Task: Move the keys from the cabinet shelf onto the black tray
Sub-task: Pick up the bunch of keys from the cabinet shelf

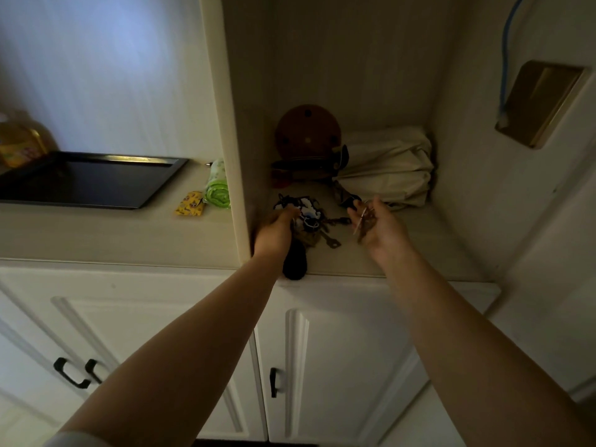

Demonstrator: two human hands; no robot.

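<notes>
In the head view, both hands reached into the cabinet shelf. The right hand had its fingers curled around a small bunch of keys, lifted off the shelf. The left hand gripped the larger key bundle, which sprawled rightward from its fingers. The black tray lay well to the left, nearer the left hand, beyond the cabinet's side wall
</notes>
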